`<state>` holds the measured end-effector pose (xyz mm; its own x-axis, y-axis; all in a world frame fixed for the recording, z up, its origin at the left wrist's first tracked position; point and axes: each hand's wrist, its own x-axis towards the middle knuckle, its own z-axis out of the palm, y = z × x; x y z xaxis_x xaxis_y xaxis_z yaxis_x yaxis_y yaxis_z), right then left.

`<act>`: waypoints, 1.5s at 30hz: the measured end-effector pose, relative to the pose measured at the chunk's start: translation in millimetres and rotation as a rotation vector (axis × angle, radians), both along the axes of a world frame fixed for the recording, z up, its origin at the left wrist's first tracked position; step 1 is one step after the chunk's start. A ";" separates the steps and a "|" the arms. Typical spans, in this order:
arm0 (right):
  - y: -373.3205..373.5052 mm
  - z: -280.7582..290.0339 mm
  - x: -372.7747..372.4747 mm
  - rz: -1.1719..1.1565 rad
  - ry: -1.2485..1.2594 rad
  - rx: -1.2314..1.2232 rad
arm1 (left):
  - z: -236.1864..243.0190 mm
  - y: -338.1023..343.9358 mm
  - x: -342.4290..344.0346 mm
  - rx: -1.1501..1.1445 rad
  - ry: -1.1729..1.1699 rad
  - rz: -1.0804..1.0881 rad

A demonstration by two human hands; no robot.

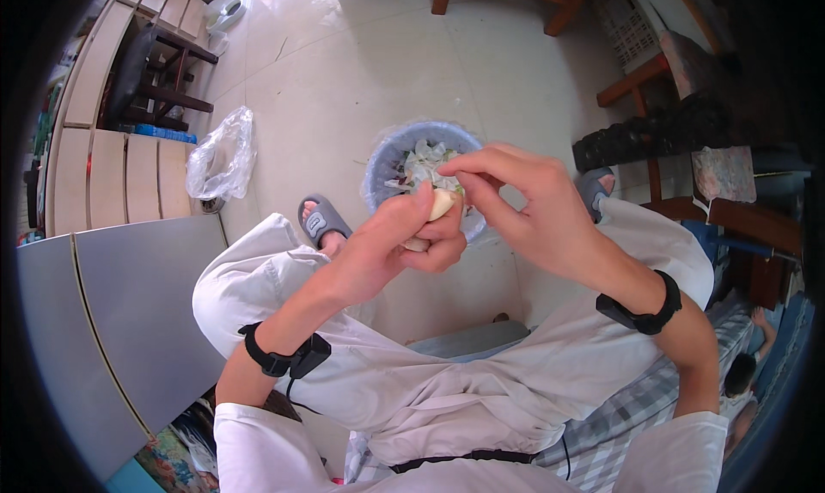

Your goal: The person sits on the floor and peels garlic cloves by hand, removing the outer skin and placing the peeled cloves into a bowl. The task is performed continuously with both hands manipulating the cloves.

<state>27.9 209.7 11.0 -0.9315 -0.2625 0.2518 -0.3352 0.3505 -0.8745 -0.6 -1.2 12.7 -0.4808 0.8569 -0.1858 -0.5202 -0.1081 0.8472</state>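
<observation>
My left hand (pixel 404 235) is closed around a pale, cream-coloured garlic clove (pixel 441 206), holding it over my lap. My right hand (pixel 524 201) pinches at the top of the clove with thumb and forefinger. Both hands hover just above a blue bin (pixel 382 162) lined with clear plastic, which holds white and greenish peelings (pixel 425 162). Each wrist wears a black band. I sit with knees apart in light-coloured trousers, one foot in a grey slipper (pixel 320 220) beside the bin.
A crumpled clear plastic bag (pixel 222 153) lies on the tiled floor at left. A grey cabinet top (pixel 112 312) is at my left. Wooden chairs (pixel 640 85) and a bench (pixel 163 80) stand around. Another person lies at the far right (pixel 743 377).
</observation>
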 end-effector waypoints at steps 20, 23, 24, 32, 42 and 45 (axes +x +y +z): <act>-0.6 5.6 5.9 -0.026 0.285 0.104 | 2.6 2.7 3.5 -0.222 0.262 0.067; -2.3 5.3 6.3 -0.031 0.262 0.052 | 1.9 2.8 4.0 -0.233 0.274 0.068; -2.8 5.2 6.6 -0.032 0.247 0.030 | 0.8 2.4 4.1 -0.228 0.275 0.070; 1.8 10.7 4.7 0.037 0.009 -0.115 | -9.3 0.7 3.8 -0.179 0.257 0.076; -2.9 6.8 6.6 0.010 -0.244 -0.285 | -4.0 1.3 4.4 -0.211 0.257 0.060; -4.7 6.1 6.5 0.037 -0.286 -0.403 | -2.1 0.5 2.8 -0.213 0.219 0.045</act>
